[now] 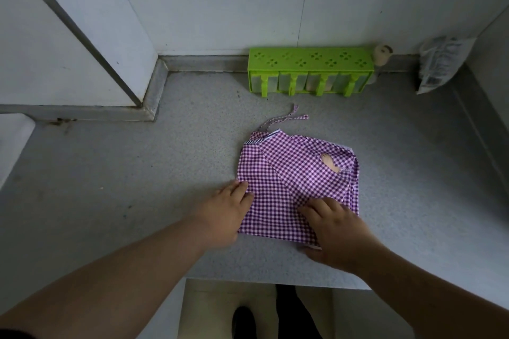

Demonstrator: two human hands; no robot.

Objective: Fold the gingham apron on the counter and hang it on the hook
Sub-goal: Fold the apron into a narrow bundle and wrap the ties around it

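The purple-and-white gingham apron (286, 176) lies folded into a rough square on the grey counter (137, 179), its tie strings (289, 118) trailing toward the wall. A small tan patch (330, 164) shows on its upper right layer. My left hand (225, 215) rests flat on the apron's left edge, fingers straight. My right hand (336, 231) presses on the near right corner, fingers slightly bent on the cloth. No hook is in view.
A green plastic spice rack (311, 70) stands against the back wall. A small round tan object (382, 53) sits beside it and a plastic packet (440, 63) leans in the right corner. The counter's front edge (261, 281) runs just below my hands.
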